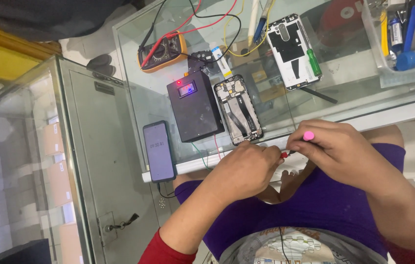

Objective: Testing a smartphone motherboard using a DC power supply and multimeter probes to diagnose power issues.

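My left hand [244,168] is closed near the glass counter's front edge, pinching a small red clip [283,154] on a wire. My right hand [337,146] grips a small tool with a pink cap [308,136], its tip meeting the red clip. Just beyond my hands lies an opened phone body [238,108] with its insides showing. A black box [195,105] with a red light stands left of it, with red and green wires running from it toward my hands.
A phone with a lit screen [159,151] lies at the counter edge. An orange multimeter [162,50], a white phone back cover [293,49], a green-handled screwdriver [313,62] and a clear tool bin [403,39] sit farther back. A metal cabinet [104,161] stands on the left.
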